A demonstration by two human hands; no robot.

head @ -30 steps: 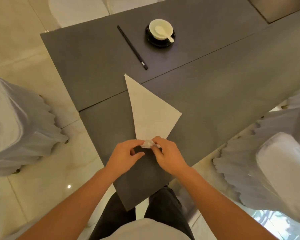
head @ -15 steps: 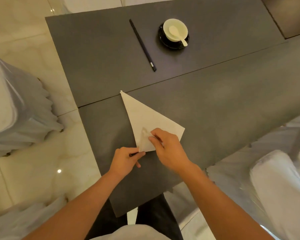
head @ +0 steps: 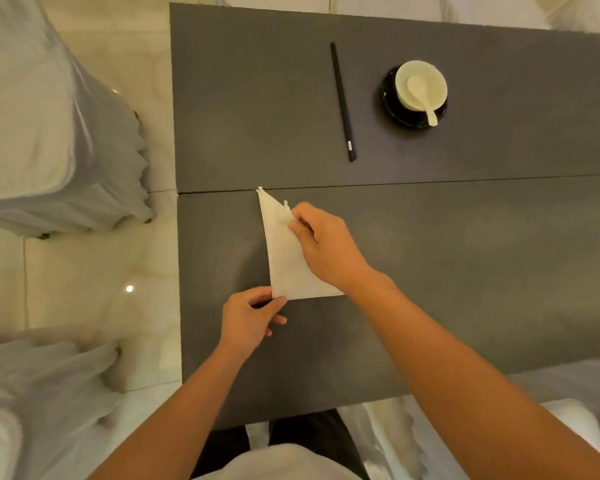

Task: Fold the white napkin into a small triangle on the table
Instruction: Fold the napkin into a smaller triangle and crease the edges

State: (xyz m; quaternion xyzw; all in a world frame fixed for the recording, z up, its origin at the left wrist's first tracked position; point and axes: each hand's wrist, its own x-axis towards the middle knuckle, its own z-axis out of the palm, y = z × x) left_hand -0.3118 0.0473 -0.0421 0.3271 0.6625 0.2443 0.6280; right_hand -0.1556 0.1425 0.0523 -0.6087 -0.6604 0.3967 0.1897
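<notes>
The white napkin (head: pixel 286 268) lies folded as a narrow triangle on the dark grey table (head: pixel 465 271), its point toward the seam between the two tabletops. My right hand (head: pixel 323 244) pinches the napkin's folded-over corner near the far tip and covers part of the right edge. My left hand (head: pixel 252 318) pinches the near left corner against the table. The fold under my right hand is hidden.
A pair of black chopsticks (head: pixel 342 102) lies on the far tabletop, beside a white cup with a spoon on a black saucer (head: pixel 418 91). Covered chairs stand at the left (head: pixel 49 133), lower left (head: pixel 32 403) and lower right (head: pixel 568 427). The table's left edge is close to the napkin.
My right hand has carried the near corner of the napkin up toward the far tip, making the triangle narrower. My left hand stays on the near corner. The camera view has shifted.
</notes>
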